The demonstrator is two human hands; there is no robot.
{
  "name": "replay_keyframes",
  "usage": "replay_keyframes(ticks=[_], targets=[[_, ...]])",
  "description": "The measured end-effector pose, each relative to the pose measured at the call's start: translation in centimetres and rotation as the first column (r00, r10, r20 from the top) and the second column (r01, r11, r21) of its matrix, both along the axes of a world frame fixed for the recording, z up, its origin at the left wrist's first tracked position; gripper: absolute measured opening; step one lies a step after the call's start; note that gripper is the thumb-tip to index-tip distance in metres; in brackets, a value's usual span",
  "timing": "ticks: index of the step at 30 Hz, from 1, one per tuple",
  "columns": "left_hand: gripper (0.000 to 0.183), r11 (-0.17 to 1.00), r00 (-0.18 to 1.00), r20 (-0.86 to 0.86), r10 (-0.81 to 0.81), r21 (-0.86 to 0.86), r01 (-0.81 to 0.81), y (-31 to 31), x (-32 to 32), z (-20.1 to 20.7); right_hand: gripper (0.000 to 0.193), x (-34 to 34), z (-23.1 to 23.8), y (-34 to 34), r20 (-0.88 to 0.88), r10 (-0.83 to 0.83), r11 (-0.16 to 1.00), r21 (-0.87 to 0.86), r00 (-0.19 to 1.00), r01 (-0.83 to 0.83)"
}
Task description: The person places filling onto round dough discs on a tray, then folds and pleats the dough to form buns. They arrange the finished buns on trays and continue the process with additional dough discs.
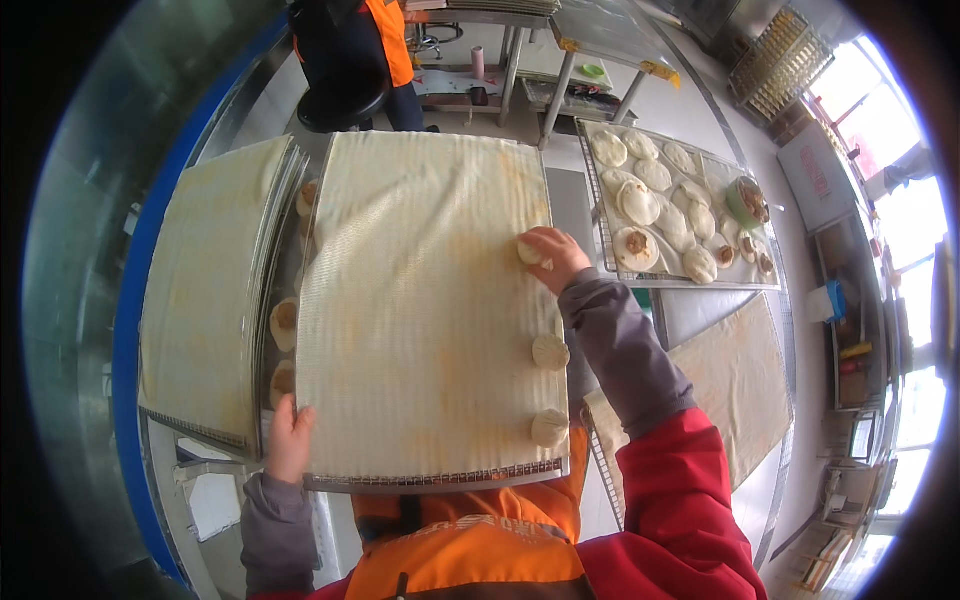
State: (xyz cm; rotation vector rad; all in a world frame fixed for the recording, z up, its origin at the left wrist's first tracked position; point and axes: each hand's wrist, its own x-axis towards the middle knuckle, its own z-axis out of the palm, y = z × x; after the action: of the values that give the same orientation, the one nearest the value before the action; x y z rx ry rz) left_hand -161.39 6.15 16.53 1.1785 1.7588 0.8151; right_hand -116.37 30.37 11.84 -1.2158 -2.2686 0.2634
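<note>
A cloth-covered wire tray (430,300) lies in front of me. My left hand (290,440) is closed at its lower left edge, the fingers partly hidden by the rim. Near the tray's right edge, my right hand (556,258) has its fingers around a pleated white bun (530,256), which rests on or just above the cloth. Two more pleated buns, a middle bun (550,352) and a nearer bun (549,428), sit below it in a line along the same edge.
At right, another tray (600,130) carries flat dough rounds (638,202), some topped with filling, and a green bowl (748,202) of filling. Cloth-covered trays stand left (205,290) and lower right (740,370). Filled buns (284,325) show between the left trays. A person (380,50) is beyond, beside a black stool (343,97).
</note>
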Motion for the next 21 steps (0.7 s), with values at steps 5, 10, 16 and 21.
replay_keyframes(ticks=[5, 10, 16, 21], targets=[[0.024, 1.0, 0.99, 0.139, 0.026, -0.001, -0.026, -0.1, 0.3, 0.0, 0.052, 0.4, 1.3, -0.8, -0.279, -0.074, 0.996, -0.075, 0.957, 0.055], [0.026, 1.0, 0.999, 0.051, 0.016, -0.007, -0.016, -0.1, 0.2, -0.3, 0.054, -0.7, 2.4, -2.4, -0.052, -0.015, 0.969, -0.245, 0.999, 0.001], [0.027, 0.999, 0.988, 0.152, -0.025, 0.036, 0.02, -0.5, -1.2, -1.8, 0.061, 3.1, 3.7, -8.3, -0.21, -0.219, 0.975, -0.072, 0.953, 0.208], [0.03, 1.0, 0.993, 0.118, 0.004, 0.016, -0.006, -0.5, -2.2, -3.7, 0.057, 18.1, 3.3, -29.6, 0.032, -0.763, 0.646, 0.06, 0.645, 0.761]])
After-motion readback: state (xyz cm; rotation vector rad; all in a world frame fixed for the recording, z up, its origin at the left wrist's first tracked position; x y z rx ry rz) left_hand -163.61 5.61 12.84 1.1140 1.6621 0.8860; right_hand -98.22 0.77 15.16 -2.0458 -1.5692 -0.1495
